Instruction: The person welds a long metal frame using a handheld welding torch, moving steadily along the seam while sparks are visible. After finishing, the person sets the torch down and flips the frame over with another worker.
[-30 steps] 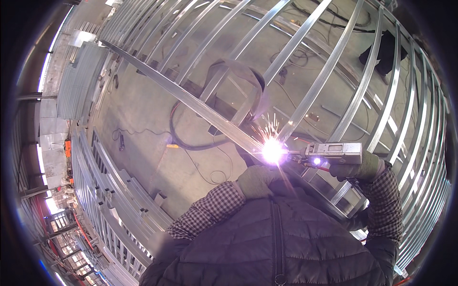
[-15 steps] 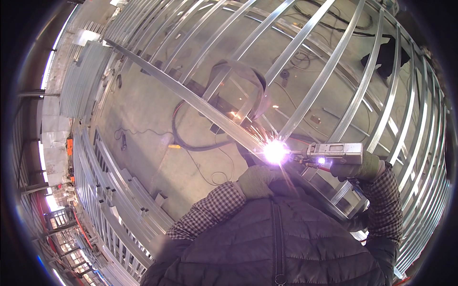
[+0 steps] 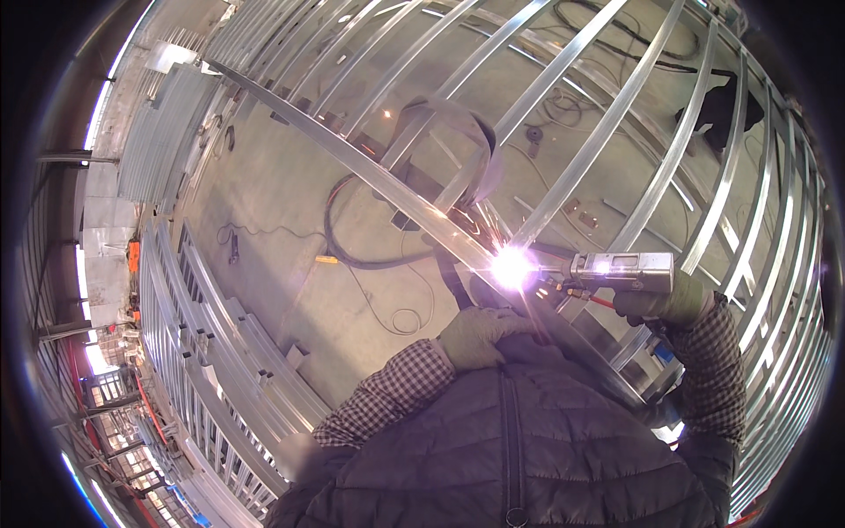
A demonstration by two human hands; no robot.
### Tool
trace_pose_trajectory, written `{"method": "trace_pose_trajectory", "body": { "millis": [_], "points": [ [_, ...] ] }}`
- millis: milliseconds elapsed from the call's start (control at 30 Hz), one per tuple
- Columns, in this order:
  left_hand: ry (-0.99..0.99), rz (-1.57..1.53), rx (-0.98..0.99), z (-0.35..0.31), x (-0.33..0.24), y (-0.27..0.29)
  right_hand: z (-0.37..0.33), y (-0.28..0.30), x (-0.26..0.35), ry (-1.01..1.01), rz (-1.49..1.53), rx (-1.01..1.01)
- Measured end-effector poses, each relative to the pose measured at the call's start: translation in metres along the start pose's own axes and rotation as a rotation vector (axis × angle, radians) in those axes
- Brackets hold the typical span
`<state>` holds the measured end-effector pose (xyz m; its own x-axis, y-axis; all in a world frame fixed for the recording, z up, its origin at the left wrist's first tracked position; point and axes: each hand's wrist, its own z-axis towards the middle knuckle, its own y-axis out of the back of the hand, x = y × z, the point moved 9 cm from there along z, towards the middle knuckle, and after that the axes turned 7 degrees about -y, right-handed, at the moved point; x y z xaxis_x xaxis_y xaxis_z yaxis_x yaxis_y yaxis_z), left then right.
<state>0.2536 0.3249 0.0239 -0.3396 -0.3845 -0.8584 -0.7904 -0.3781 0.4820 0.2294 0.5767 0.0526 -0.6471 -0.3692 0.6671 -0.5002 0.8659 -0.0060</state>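
My right hand (image 3: pixel 669 301), in a green-grey work glove, is closed around the grip of a silver, boxy welding gun (image 3: pixel 627 272). A dazzling white-violet glow (image 3: pixel 513 267) covers the gun's tip where a slat meets a long metal beam (image 3: pixel 387 187), so the joint itself is hidden. Sparks fly up and left along the beam. My left hand (image 3: pixel 480 338), gloved alike, lies just below the glow, close to the beam. Its fingers stretch to the right, tips partly hidden, with nothing visible in them.
Parallel metal slats (image 3: pixel 598 132) run off the beam toward the far right. Stacked metal frames (image 3: pixel 220 352) stand at the left. Dark hoses (image 3: pixel 352 255), thin cables and a small yellow piece (image 3: pixel 326 260) lie on the floor. A curved dark strip (image 3: pixel 480 132) loops over the beam.
The view has shifted slightly, moving the scene a little up and right. The glow still burns at the joint, and the sparks spread differently. Both hands keep nearly the same pose.
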Motion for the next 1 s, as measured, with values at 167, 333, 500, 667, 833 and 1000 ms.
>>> {"method": "trace_pose_trajectory", "body": {
  "millis": [167, 333, 500, 667, 833, 1000],
  "points": [
    [-0.03, 0.025, 0.017, -0.002, 0.002, 0.0, -0.009, -0.006, 0.014, 0.096, -0.017, -0.035],
    [-0.09, 0.081, 0.06, -0.006, 0.01, -0.009, -0.016, -0.017, 0.022, 0.162, 0.023, -0.059],
    [-0.143, 0.078, 0.112, -0.011, 0.006, -0.022, -0.046, -0.01, 0.012, 0.052, -0.063, -0.213],
    [-0.259, 0.038, 0.217, 0.003, -0.016, -0.048, -0.087, -0.021, -0.017, 0.046, 0.027, -0.326],
    [-0.308, 0.035, 0.296, 0.015, -0.028, -0.075, -0.116, -0.027, -0.048, -0.046, 0.087, -0.362],
    [-0.39, 0.107, 0.271, 0.033, -0.042, -0.096, -0.113, -0.022, -0.062, -0.013, 0.065, -0.247]
  ]
}}
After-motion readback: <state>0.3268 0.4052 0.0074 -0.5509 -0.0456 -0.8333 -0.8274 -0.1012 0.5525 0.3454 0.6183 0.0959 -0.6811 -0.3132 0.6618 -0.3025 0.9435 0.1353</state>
